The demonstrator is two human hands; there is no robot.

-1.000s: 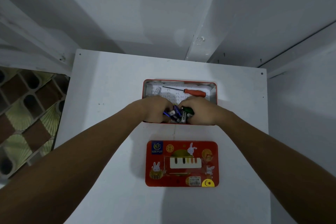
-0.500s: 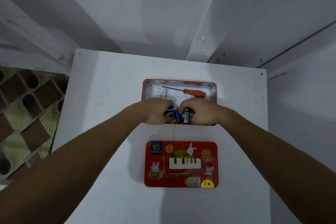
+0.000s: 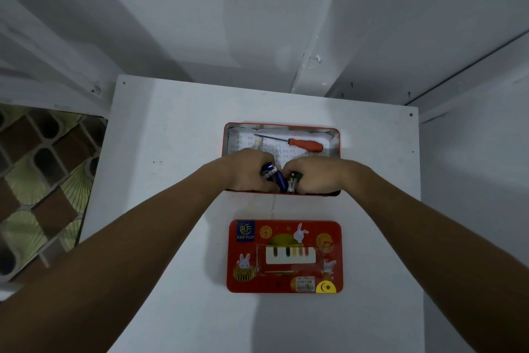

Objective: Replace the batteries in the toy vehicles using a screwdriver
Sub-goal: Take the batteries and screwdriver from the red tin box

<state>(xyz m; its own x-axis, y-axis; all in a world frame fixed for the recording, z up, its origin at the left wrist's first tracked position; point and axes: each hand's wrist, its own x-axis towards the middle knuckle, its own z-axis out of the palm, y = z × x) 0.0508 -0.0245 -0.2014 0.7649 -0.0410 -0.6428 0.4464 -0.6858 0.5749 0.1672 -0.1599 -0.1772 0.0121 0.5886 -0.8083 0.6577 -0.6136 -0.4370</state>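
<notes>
Overhead, blue batteries (image 3: 271,174) are gripped in the curled fingers of the left hand (image 3: 246,171) and 1 green battery (image 3: 293,181) in those of the right hand (image 3: 313,173), inside an open red tin (image 3: 282,125) on a white surface (image 3: 171,158); a screwdriver (image 3: 297,143) is seen at its far side.

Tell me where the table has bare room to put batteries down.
Bare table lies left of the tin and lid, right of both, and nearer than the lid. Crowded: inside the tin, where left hand and right hand grip batteries near the screwdriver.
</notes>
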